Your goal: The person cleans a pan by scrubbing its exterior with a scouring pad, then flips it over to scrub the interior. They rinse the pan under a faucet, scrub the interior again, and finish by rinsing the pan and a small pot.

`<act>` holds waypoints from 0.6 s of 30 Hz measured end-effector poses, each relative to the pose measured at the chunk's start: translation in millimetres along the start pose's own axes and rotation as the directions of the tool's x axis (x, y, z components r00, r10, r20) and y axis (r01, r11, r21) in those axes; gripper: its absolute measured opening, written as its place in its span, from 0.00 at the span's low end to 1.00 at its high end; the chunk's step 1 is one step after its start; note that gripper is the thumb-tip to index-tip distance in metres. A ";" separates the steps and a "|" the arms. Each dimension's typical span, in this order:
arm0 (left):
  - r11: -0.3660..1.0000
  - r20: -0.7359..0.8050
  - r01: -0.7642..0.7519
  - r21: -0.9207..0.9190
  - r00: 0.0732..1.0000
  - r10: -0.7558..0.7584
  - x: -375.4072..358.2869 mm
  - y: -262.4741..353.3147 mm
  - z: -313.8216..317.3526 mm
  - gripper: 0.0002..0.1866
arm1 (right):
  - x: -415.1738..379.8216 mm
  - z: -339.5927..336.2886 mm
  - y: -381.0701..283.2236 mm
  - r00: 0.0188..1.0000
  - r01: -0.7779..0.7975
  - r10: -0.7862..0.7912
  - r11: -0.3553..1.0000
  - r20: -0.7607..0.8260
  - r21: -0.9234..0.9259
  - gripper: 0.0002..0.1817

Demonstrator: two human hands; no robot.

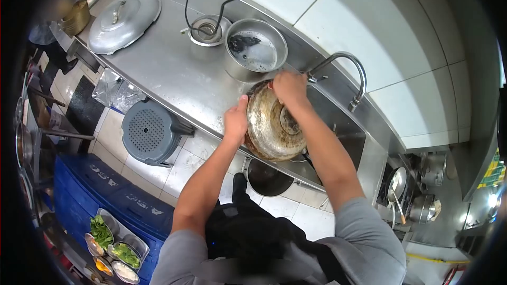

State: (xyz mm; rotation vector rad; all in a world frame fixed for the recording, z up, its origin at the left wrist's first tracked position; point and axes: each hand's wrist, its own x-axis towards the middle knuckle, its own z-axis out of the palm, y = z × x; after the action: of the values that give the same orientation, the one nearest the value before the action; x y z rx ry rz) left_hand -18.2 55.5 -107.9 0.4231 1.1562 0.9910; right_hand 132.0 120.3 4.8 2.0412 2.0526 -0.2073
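A round, stained metal pan (266,126) is tilted on its edge over the sink (346,134), its underside facing me. My left hand (235,121) grips the pan's rim on the left side. At the upper rim my right hand (289,87) presses down with the fingers curled; I cannot tell whether it holds a scrubber. A curved faucet (353,68) rises just right of my right hand.
A steel pot (256,48) with dark water stands on the steel counter (163,68) behind the pan, beside a small round drain fitting (207,30) with black cables. A large metal lid (123,21) lies at the counter's left. Below sit a grey perforated stool (150,132) and blue crates (105,184).
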 end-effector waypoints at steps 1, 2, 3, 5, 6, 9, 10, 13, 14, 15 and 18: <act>1.000 -0.001 -0.007 0.005 1.000 0.007 5.9 -2.3 -1.5 0.29 | -12.8 13.8 -17.9 0.979 0.112 -0.132 0.985 -0.157 -0.129 0.23; 1.000 -0.009 -0.009 0.000 1.000 0.009 10.3 -3.0 -0.8 0.31 | -29.5 34.2 -33.8 0.916 0.206 -0.285 0.938 -0.283 -0.278 0.21; 0.998 -0.005 -0.006 -0.055 1.000 0.006 1.9 1.9 1.5 0.31 | -28.8 56.3 -27.6 0.813 0.304 -0.354 0.935 -0.462 -0.181 0.21; 1.000 -0.011 0.012 -0.016 1.000 -0.012 3.0 0.6 -2.0 0.31 | -4.5 21.4 -3.2 0.960 0.157 -0.135 0.985 -0.244 0.073 0.24; 1.000 -0.010 0.020 0.015 1.000 -0.020 3.3 -0.1 -0.8 0.31 | 4.0 4.9 4.6 0.998 -0.057 0.052 0.963 0.029 0.263 0.27; 1.000 0.017 -0.007 -0.020 1.000 0.008 16.4 5.0 -3.3 0.31 | -30.6 23.8 -40.5 0.922 0.287 -0.359 0.885 -0.147 -0.366 0.26; 0.999 0.056 0.002 -0.047 0.998 0.001 10.5 -3.9 -5.2 0.31 | -30.6 27.3 -38.3 0.925 0.277 -0.352 0.881 -0.141 -0.384 0.27; 0.997 0.020 -0.003 -0.077 1.000 0.004 -2.0 5.9 0.2 0.29 | -12.8 8.6 -23.0 0.969 0.223 -0.237 0.960 -0.071 -0.168 0.21; 0.997 0.016 0.007 -0.078 1.000 -0.006 -0.7 8.2 0.1 0.29 | -8.0 2.5 -14.7 0.983 0.180 -0.182 0.982 -0.029 -0.060 0.20; 0.996 0.031 -0.014 -0.089 0.999 0.017 0.4 7.3 0.5 0.28 | -5.1 -0.7 -6.1 0.984 0.173 -0.176 0.982 -0.026 -0.071 0.20; 0.996 0.017 0.060 -0.062 0.998 -0.059 -13.2 21.5 4.4 0.27 | -15.9 17.5 27.1 0.985 -0.158 0.175 0.899 -0.003 0.408 0.22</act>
State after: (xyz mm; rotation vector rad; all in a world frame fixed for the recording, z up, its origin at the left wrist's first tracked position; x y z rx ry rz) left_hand -24.3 56.9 -83.0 0.3432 1.1151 0.9679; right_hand 160.2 100.7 -5.9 2.4657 1.9694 -0.6138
